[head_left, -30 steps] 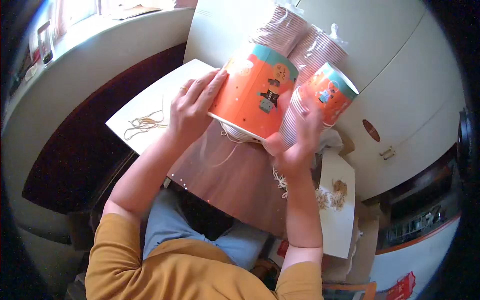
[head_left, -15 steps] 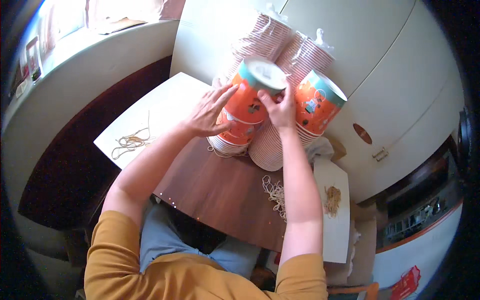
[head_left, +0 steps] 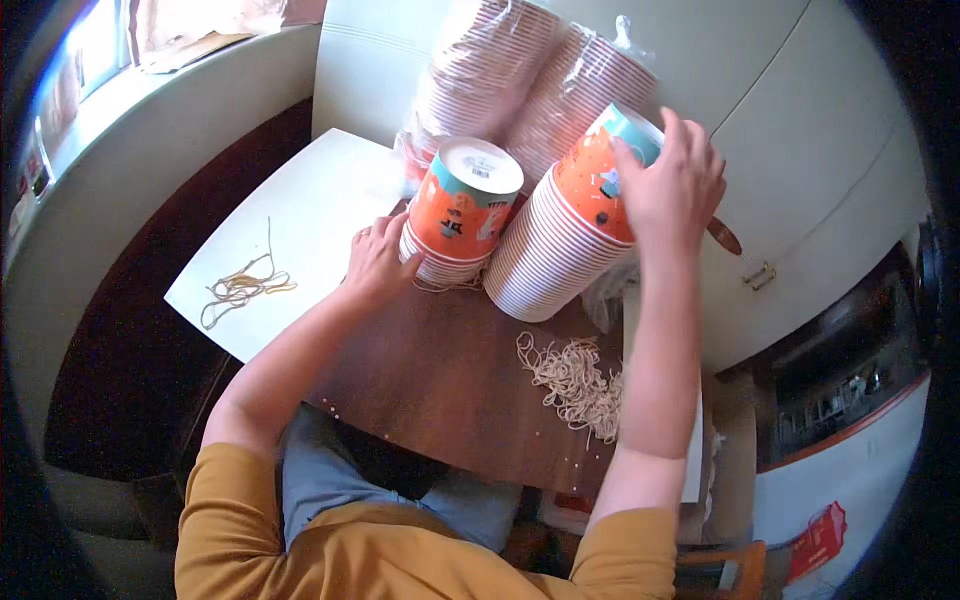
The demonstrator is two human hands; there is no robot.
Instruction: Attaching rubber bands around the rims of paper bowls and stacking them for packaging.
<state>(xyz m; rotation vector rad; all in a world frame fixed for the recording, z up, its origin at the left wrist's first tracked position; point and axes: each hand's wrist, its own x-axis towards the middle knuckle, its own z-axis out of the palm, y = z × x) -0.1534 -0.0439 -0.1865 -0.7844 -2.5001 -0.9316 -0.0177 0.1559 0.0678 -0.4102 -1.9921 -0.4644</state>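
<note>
A short stack of upside-down paper buckets (head_left: 455,222), orange with a teal band and white base, stands on the brown table. My left hand (head_left: 378,262) rests against its lower left side, thumb apart from the fingers. To the right leans a taller nested stack (head_left: 555,250), mostly white striped rims, topped by another orange and teal bucket (head_left: 592,180). Around the upper end of that top bucket is my right hand (head_left: 675,180), thumb on the near side and fingers over the right side, partly hiding it.
Two plastic-wrapped bucket stacks (head_left: 485,75) stand behind, by the pale cabinet (head_left: 760,60). A tangle of beige cords (head_left: 575,385) lies on the table (head_left: 430,360) at right; another loose bundle (head_left: 245,285) is on the white left leaf (head_left: 310,220). A curved ledge (head_left: 180,110) runs along the left.
The bucket both hands held now sits nested on the short stack. My right hand has moved right onto the tall stack's top bucket; my left hand has moved slightly left and down.
</note>
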